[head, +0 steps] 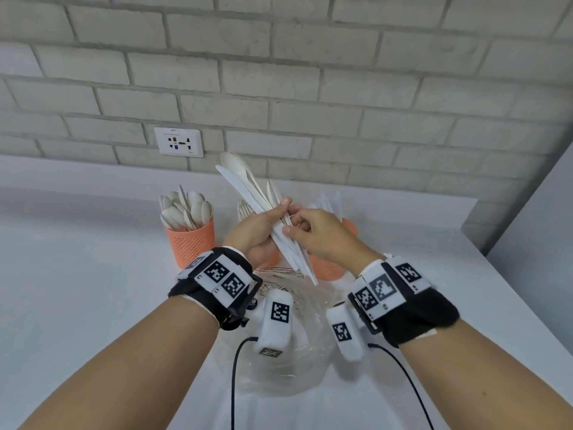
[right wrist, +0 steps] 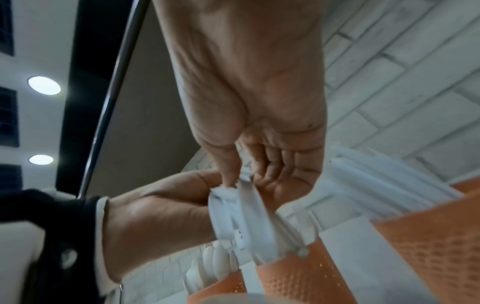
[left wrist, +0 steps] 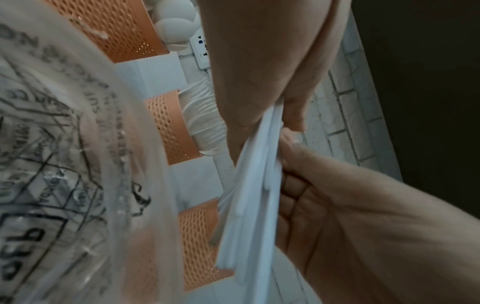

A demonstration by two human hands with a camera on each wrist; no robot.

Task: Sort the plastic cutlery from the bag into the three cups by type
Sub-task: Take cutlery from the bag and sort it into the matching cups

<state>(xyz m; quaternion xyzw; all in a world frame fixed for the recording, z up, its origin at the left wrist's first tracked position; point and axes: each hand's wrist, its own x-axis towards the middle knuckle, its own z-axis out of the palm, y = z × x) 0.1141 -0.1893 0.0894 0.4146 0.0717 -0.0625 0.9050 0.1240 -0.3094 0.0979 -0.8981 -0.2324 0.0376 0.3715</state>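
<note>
Hands meet above the middle cup. Your left hand (head: 262, 232) has its fingers wrapped tight round a bundle of white cutlery (head: 263, 209). The bundle is tilted, with its spoon and knife ends up toward the wall and its handle ends down toward you. Your right hand (head: 319, 235) is touching the bundle too. Its thumb and first finger are pressed together on one piece in the bundle; which kind of piece it is, you cannot tell.

Three orange cups stand in a row on the white table (head: 77, 274). The left cup (head: 190, 246) is full of spoons (head: 186, 209). The middle cup (left wrist: 170, 127) holds forks (left wrist: 205, 115), and your hands hide most of it from above. The right cup (head: 328, 268) holds knives (head: 328, 201).

The clear plastic bag (head: 288, 364) lies flat on the table near you, under your wrists and just in front of the cups. It has black print on it.

A wall socket (head: 179, 142) sits on the brick wall behind the cups.
</note>
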